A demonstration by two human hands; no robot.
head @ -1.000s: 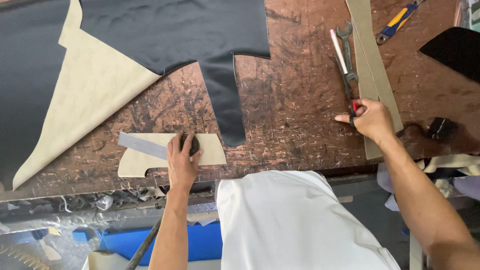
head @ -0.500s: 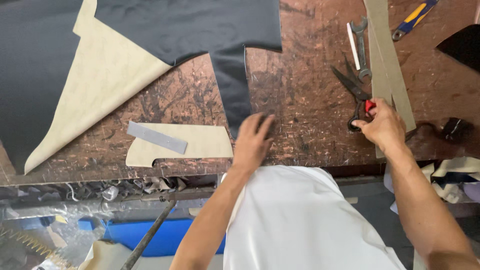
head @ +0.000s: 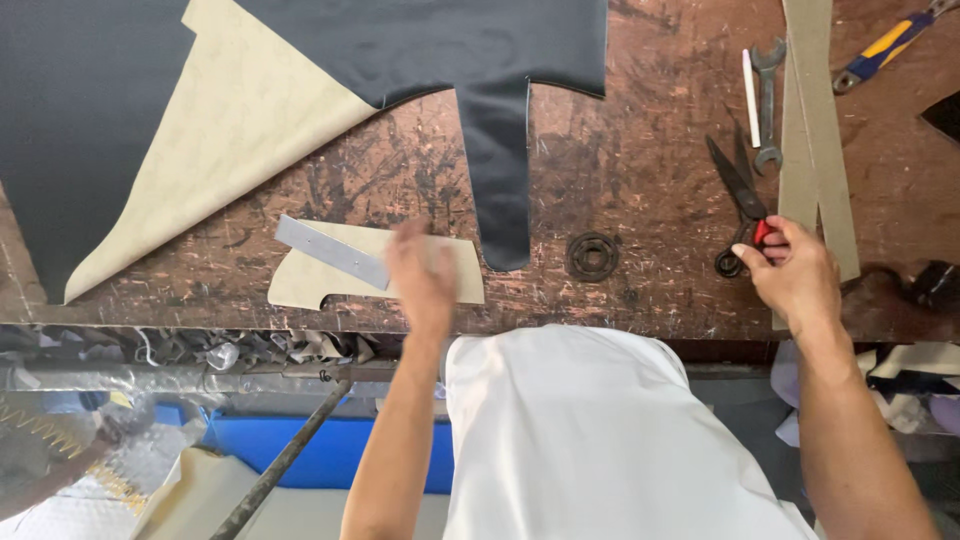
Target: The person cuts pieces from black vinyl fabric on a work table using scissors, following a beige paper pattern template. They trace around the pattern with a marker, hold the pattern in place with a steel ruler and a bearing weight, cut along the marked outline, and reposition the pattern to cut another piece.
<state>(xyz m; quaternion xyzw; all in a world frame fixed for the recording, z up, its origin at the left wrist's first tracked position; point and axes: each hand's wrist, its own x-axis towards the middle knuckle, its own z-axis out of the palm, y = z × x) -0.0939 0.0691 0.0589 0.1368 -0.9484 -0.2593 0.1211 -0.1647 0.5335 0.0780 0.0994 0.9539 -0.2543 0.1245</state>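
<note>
Near the desk (head: 640, 170) front edge, left hand (head: 420, 275) sits over the beige cardboard pattern (head: 340, 285); blurred, can't tell if open or closed. Grey metal ruler (head: 330, 252) lies diagonally on the pattern, just left of that hand. Right of the pattern: narrow tab of the black sheet (head: 400, 40), then a round black ring (head: 592, 256) with bare wood around it. Right hand (head: 795, 275) is further right of the pattern, fingers curled on the red-marked handle of the scissors (head: 740, 205), blades pointing away from the front edge. Wrench (head: 767, 100) and white marker (head: 750, 85) lie beyond the scissors; beige strips (head: 812, 110) run beside them. Sheet's folded corner shows beige underside, up-left of the pattern.
</note>
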